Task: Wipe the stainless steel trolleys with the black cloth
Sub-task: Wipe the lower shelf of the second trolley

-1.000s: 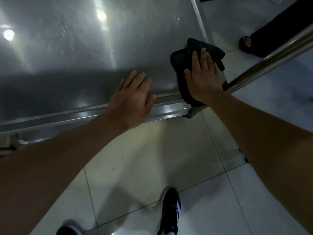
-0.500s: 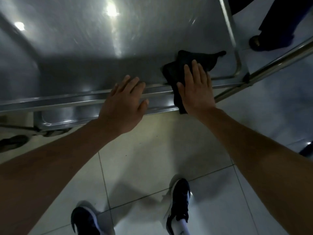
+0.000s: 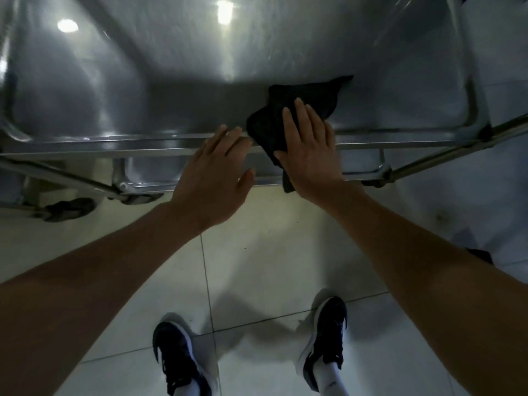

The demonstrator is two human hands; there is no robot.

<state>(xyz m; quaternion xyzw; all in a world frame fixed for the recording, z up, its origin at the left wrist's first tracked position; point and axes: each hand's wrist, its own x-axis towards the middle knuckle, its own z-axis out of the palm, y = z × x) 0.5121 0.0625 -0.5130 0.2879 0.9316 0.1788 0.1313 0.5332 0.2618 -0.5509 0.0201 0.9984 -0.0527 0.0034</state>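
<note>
Your right hand (image 3: 310, 155) lies flat on the black cloth (image 3: 288, 118), fingers straight and close together, pressing it against the near rim of the stainless steel trolley (image 3: 143, 81). The cloth is bunched and folded: its upper part spreads onto the trolley's top shelf, one pointed corner sticking out toward the far right, while its lower end drapes over the rim and hangs just below your palm.

Your left hand (image 3: 214, 178) is just beside it to the left, fingers extended and relaxed, holding nothing. Its fingertips (image 3: 221, 132) reach the same near rim; you cannot tell from this angle whether they rest on the metal or sit just above it. The two hands are close but not touching.

The shelf surface shows two bright reflected lights and faint streaks. Below the rim, the lower shelf's edge and a caster wheel (image 3: 68, 208) at the left are visible. A round steel tube (image 3: 457, 150) runs diagonally away from the trolley's right corner.

Your two dark sneakers (image 3: 325, 338) stand on the pale tiled floor (image 3: 271, 252), well back from the trolley.
</note>
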